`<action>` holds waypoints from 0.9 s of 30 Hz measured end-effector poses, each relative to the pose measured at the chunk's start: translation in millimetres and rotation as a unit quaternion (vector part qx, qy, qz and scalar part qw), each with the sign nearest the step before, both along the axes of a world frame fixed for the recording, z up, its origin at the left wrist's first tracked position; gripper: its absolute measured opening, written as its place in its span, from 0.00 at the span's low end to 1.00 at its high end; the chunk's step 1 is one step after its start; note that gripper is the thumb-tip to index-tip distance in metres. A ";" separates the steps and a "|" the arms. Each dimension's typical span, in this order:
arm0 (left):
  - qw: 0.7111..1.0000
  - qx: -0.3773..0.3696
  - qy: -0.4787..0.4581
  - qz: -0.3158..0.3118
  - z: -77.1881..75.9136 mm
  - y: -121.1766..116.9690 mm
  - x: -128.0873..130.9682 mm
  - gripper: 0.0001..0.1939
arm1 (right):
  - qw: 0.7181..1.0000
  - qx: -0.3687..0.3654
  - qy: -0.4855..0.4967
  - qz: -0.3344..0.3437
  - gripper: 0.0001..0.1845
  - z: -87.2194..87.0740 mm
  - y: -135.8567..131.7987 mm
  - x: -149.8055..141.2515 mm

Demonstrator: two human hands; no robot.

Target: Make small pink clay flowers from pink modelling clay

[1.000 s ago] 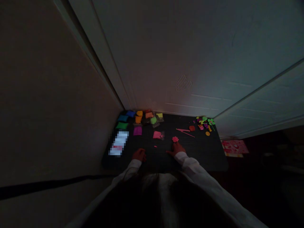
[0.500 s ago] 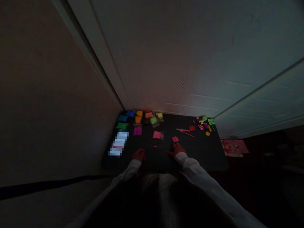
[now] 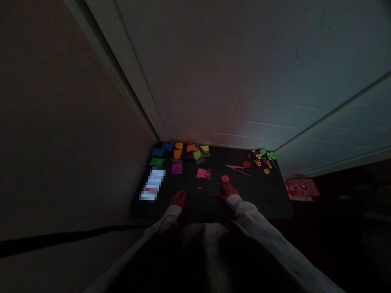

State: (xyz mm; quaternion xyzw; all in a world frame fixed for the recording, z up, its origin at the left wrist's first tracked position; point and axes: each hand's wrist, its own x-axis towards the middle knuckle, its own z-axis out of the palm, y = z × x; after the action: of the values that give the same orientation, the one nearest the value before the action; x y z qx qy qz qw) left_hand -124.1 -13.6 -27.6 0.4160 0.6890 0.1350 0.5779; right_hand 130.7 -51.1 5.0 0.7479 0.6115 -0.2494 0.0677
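My right hand (image 3: 228, 192) rests on the dark table with its thumb stretched out to the left and its fingertips at the near edge of a pink flower-shaped clay piece (image 3: 225, 178). The fingers touch the flower or lie right beside it; I cannot tell which. Curled on the table to the left is my left hand (image 3: 179, 199), fingers bent inward, and whatever it may hold is hidden. Between the hands and a little farther off lies a small pink bit of clay (image 3: 199, 188). Beyond that is an opened packet of pink clay (image 3: 202, 173).
Several coloured clay packets, among them a purple one (image 3: 176, 168) and a green one (image 3: 157, 162), line the back left. A phone with a blurred screen (image 3: 153, 184) lies at left. Pink tools (image 3: 238, 169), a red clay piece (image 3: 246, 164) and small clay figures (image 3: 261, 156) sit at right.
Both hands stay almost in place. The right thumb has drawn in very slightly, and the view has shifted a little.
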 end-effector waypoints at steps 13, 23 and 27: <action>1.000 -0.009 0.004 -0.006 2.4 0.1 0.7 0.13 | 1.000 0.014 0.027 -0.003 0.13 -11.1 -1.7 6.5; 1.000 -0.005 -0.004 -0.006 -0.7 1.6 -1.4 0.12 | 0.993 0.115 0.007 -0.009 0.13 -21.9 -13.2 4.7; 1.000 -0.002 -0.017 0.001 -3.0 0.3 -1.4 0.13 | 0.983 0.180 -0.032 0.000 0.16 -25.3 -51.2 -8.5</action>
State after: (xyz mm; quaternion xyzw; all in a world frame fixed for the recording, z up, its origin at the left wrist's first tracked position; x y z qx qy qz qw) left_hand -125.4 -13.3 -30.5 0.4120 0.6798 0.1416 0.5900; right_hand 122.2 -102.3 -20.3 0.7556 0.6436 -0.1118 -0.0486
